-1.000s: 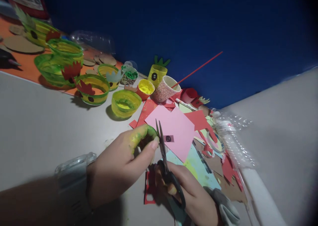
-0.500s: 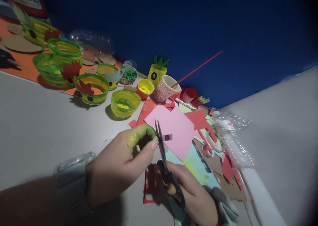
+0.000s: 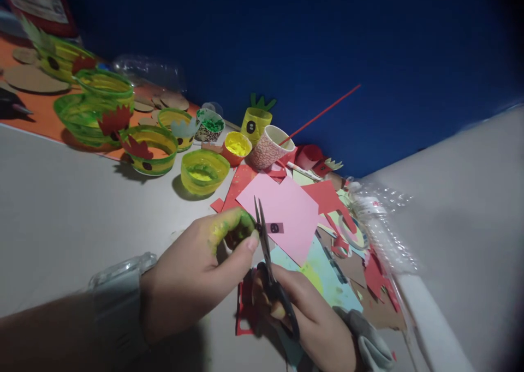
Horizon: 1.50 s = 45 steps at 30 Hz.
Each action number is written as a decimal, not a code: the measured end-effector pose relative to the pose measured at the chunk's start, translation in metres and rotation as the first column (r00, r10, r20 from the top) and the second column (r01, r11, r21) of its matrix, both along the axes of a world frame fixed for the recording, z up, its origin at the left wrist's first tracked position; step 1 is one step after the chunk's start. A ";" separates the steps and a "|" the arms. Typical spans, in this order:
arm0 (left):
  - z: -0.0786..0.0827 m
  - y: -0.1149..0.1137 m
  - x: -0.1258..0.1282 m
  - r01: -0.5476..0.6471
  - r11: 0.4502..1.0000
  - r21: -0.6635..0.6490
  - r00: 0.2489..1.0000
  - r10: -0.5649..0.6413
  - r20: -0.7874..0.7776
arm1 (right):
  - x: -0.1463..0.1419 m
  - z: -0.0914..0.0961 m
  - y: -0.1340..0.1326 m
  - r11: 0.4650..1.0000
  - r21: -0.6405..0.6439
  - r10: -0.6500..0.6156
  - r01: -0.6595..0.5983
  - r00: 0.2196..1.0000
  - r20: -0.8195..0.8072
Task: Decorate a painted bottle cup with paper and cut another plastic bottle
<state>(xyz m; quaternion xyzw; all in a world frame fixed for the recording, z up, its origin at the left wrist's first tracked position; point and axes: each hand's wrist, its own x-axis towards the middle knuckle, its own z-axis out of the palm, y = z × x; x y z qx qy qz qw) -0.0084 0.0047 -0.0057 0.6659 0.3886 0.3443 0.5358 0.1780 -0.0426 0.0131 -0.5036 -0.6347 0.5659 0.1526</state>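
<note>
My left hand [image 3: 196, 268], smeared with green and yellow paint, is closed in a pinch at its thumb and forefinger. Between them sits the end of a small pinkish paper strip [image 3: 275, 228] bearing a black round drawing. My right hand [image 3: 311, 312] grips black-handled scissors [image 3: 265, 241] with the blades pointing up and slightly parted. The blades cross the strip close to my left fingertips; whether they touch it I cannot tell. Behind the strip lies a pink paper sheet [image 3: 290, 203] with a notch in its upper edge.
Green-and-yellow painted bowls [image 3: 204, 173] stand at left. A yellow paint cup [image 3: 237, 145] and a patterned cup [image 3: 268, 145] with a red stick are at the back. Paper scraps [image 3: 327, 195], a tape roll [image 3: 354, 233] and bubble wrap [image 3: 387, 241] lie right.
The view has shifted slightly. My hands and the scissors keep nearly the same pose, with the strip still between the blades.
</note>
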 end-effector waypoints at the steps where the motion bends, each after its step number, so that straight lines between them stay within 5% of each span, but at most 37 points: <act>1: 0.000 0.000 0.000 -0.001 1.000 0.001 1.000 0.001 0.004 | 0.000 0.000 0.000 1.000 -0.001 0.002 -0.002 1.000 0.002; 45: -0.001 0.000 -0.002 0.016 0.999 0.045 1.000 -0.017 0.006 | 0.006 -0.002 0.002 0.998 -0.049 0.048 -0.048 0.999 -0.001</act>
